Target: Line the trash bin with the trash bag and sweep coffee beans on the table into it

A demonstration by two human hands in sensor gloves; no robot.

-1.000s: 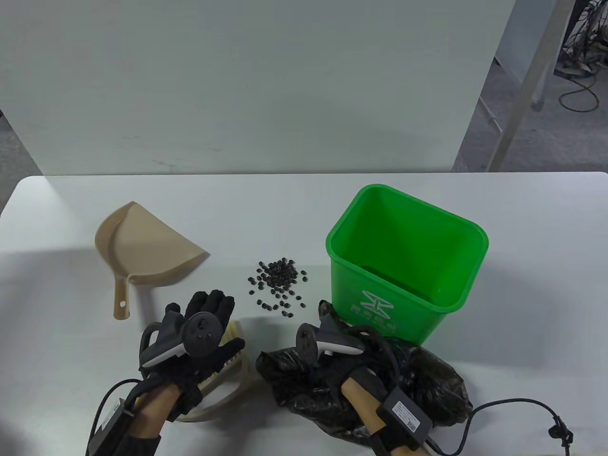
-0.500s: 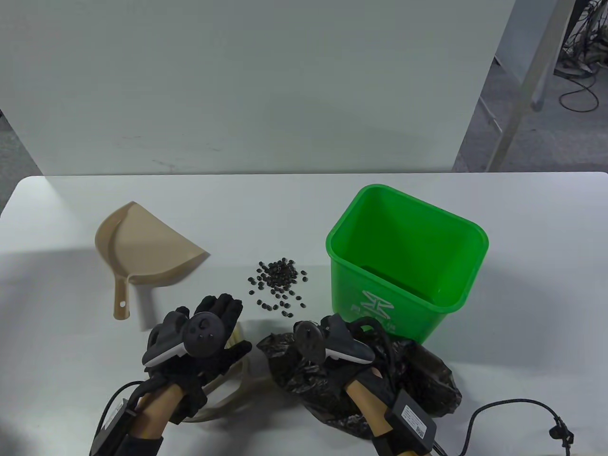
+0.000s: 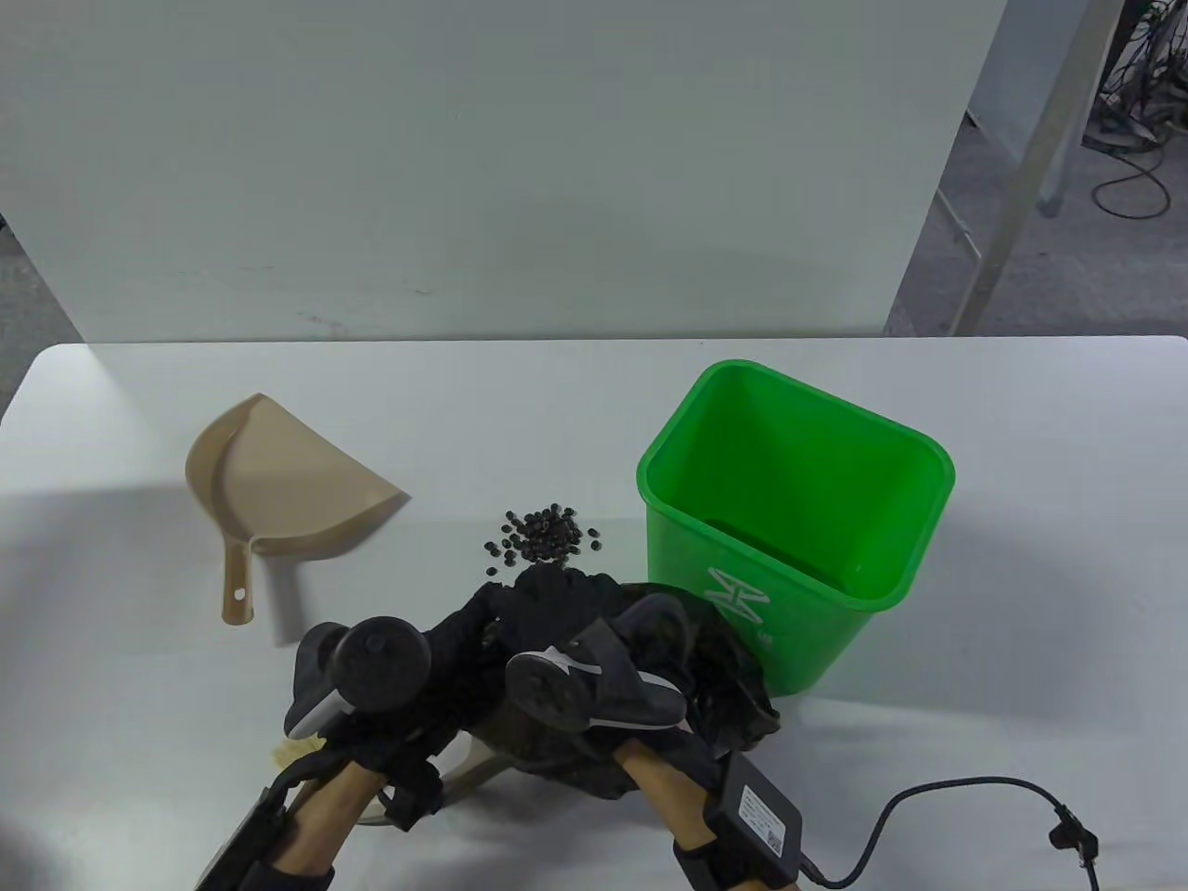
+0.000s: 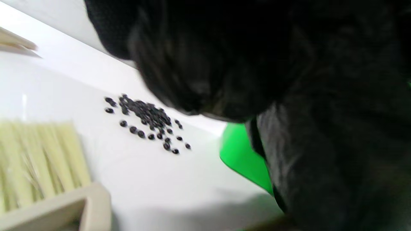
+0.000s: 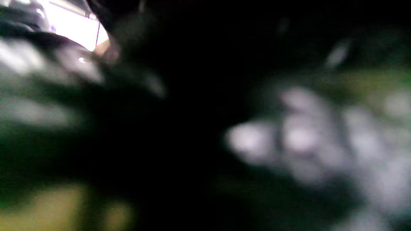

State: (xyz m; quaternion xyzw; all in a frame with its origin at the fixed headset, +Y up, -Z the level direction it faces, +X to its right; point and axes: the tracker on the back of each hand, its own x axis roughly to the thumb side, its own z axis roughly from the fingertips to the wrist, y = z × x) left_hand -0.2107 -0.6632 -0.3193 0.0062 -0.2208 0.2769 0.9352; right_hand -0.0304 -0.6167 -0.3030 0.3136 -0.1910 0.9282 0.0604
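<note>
Both hands hold the black trash bag (image 3: 705,668) bunched near the table's front edge, just in front of the green trash bin (image 3: 789,483): the left hand (image 3: 436,668) and right hand (image 3: 603,650) meet on it. Best find the bag's mouth and spread it before lifting over the rim, clear of the coffee beans (image 3: 543,536). Half a second ago the left hand hovered over the brush (image 4: 41,160); it has since crossed to the bag.

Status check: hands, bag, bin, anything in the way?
Both hands, left and right, on the bag, bunched beside the bin. Bin unlined. Beans just beyond the bag.
</note>
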